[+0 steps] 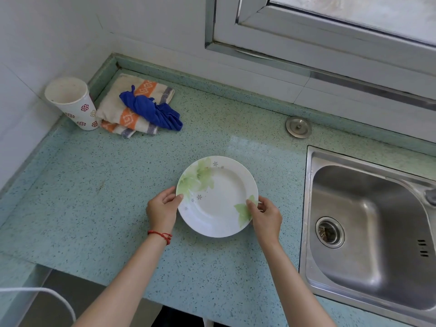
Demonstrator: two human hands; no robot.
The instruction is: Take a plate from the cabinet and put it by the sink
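A white plate (pixel 219 199) with pale green leaf prints is on or just above the speckled green countertop (pixel 94 208), a little left of the steel sink (pixel 368 232). My left hand (pixel 162 210) grips the plate's left rim, thumb on top. My right hand (pixel 266 215) grips its lower right rim the same way. Whether the plate rests fully on the counter I cannot tell. No cabinet is in view.
A patterned white cup (pixel 73 102) stands in the far left corner beside a folded striped towel (pixel 132 107) with a blue cloth (pixel 153 112) on it. A round steel cap (pixel 298 126) sits behind the sink. A window frame (pixel 306 43) rises above the back wall.
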